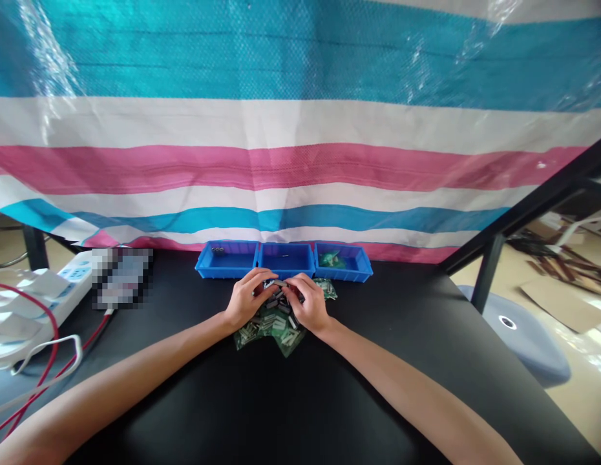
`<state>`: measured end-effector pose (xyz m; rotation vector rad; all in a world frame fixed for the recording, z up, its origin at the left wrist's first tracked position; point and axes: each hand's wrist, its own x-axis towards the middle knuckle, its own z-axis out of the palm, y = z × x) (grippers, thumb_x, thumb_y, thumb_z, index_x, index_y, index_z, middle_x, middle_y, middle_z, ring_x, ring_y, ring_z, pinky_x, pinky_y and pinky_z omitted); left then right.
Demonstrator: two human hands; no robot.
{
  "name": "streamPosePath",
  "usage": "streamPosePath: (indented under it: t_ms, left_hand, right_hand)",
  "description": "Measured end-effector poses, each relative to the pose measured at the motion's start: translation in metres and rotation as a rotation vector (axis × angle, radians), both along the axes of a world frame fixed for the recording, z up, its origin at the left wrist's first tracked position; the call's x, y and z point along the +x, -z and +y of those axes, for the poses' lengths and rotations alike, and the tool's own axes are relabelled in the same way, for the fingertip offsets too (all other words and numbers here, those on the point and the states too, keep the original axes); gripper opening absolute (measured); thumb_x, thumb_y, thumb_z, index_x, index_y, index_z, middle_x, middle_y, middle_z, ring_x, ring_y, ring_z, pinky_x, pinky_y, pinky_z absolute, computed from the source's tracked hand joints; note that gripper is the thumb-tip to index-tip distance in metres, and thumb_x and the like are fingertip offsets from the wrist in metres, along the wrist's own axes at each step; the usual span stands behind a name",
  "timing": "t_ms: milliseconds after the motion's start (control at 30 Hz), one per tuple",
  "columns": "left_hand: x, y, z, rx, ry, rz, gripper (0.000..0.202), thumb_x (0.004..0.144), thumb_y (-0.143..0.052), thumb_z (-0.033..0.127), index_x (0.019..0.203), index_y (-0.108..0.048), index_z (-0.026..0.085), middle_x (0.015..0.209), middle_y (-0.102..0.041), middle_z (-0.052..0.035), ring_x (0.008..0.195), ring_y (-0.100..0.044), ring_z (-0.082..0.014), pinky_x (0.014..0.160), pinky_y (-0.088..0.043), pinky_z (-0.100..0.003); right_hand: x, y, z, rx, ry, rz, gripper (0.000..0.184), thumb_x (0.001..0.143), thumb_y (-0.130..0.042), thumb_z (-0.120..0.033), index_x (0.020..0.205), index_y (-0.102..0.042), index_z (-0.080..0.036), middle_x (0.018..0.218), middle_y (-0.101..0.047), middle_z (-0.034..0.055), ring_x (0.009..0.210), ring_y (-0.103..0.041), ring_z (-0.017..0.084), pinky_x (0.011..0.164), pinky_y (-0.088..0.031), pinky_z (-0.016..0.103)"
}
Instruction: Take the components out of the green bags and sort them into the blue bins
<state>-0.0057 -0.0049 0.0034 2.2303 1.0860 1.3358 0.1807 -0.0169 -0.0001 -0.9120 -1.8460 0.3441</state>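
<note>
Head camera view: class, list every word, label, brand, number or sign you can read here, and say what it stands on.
No text can be read in this view.
White power strip: small markings, too small to read.
Green circuit boards: printed marks, too small and blurred to read.
Pixelated patch on the black table: blurred out, unreadable.

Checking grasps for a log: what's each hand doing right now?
Left hand: closed, holding a small grey part with the right.
Right hand: closed on the same part.
</note>
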Motion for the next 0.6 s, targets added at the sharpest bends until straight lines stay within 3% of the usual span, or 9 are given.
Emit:
streamPosePath:
  t_ms: [233, 367, 600]
  left_hand:
    - [-0.001, -0.001, 0.0, 0.056, 0.038, -0.017, 0.015, 0.087, -0.064, 0.026, 0.099, -0.067, 0.018, 0.097, -0.065, -0.0059, 0.058, -0.053, -0.0065, 0.058, -0.049, -0.02]
    - [-0.003, -0.002, -0.005, -0.021, 0.011, -0.035, 0.016, 0.087, -0.062, 0.025, 0.101, -0.064, 0.017, 0.098, -0.068, -0.0061, 0.06, -0.058, -0.0078, 0.06, -0.05, -0.021]
    - [-0.005, 0.005, -0.008, -0.133, -0.054, -0.069, 0.014, 0.087, -0.06, 0.026, 0.098, -0.059, 0.017, 0.089, -0.074, -0.0033, 0.057, -0.062, -0.0088, 0.061, -0.051, -0.02]
  right_hand:
    - [-0.001, 0.002, 0.001, 0.021, -0.002, -0.026, 0.016, 0.095, -0.051, -0.025, 0.1, -0.065, -0.018, 0.081, -0.062, 0.0056, 0.069, -0.059, 0.016, 0.066, -0.05, 0.028]
    - [-0.002, 0.001, 0.001, 0.017, -0.002, -0.021, 0.018, 0.095, -0.051, -0.024, 0.091, -0.066, -0.018, 0.078, -0.062, 0.0049, 0.069, -0.06, 0.015, 0.065, -0.05, 0.027]
    - [-0.001, 0.001, 0.001, -0.003, -0.008, -0.012, 0.017, 0.094, -0.051, -0.024, 0.09, -0.067, -0.018, 0.079, -0.063, 0.0051, 0.071, -0.061, 0.016, 0.066, -0.05, 0.026]
